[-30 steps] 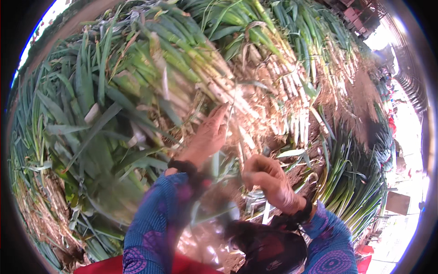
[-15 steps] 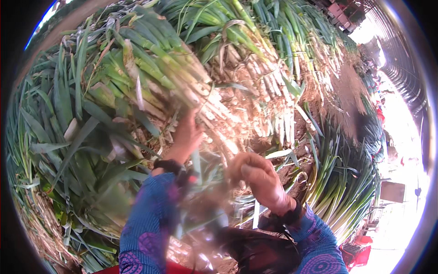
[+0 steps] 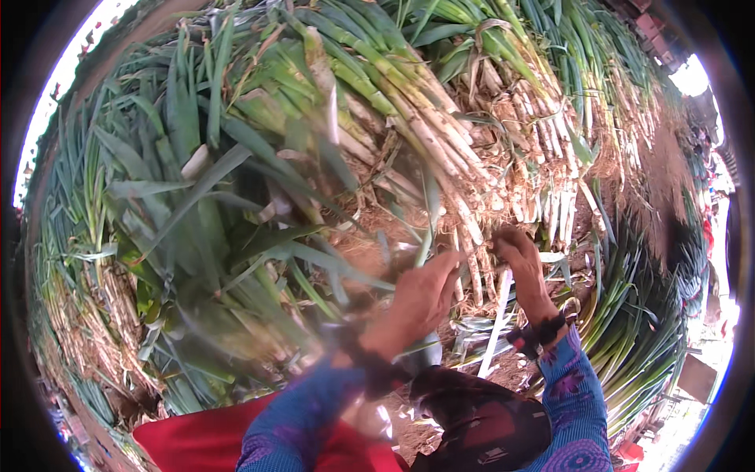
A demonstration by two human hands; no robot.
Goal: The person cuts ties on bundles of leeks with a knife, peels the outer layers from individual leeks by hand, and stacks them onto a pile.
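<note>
Long leeks [image 3: 440, 149] with green tops and pale stems lie in a loose bunch, root ends toward me. My left hand [image 3: 421, 303] is just left of a few pale stems that point down toward me; its fingers are drawn together, and what they hold, if anything, is hidden. On the other side of those stems, by the root ends, my right hand [image 3: 527, 275] has its fingers bent into a pinch. Its fingertips are in shadow, so I cannot make out what is between them. A white strip of leaf or stem [image 3: 495, 326] slants down beside it.
More leek bundles [image 3: 543, 102] extend along the far side and right. A heap of leaves [image 3: 197, 212] fills the left, with another bundle [image 3: 114, 315] beyond. Red cloth [image 3: 204, 433] lies at the lower left. Darker greens [image 3: 621, 346] stand at the right, above bare soil.
The view has swung left, so the leeks sit farther right in it. My left hand has come away from the stems' left side and closer to my right hand, which is now at the root ends.
</note>
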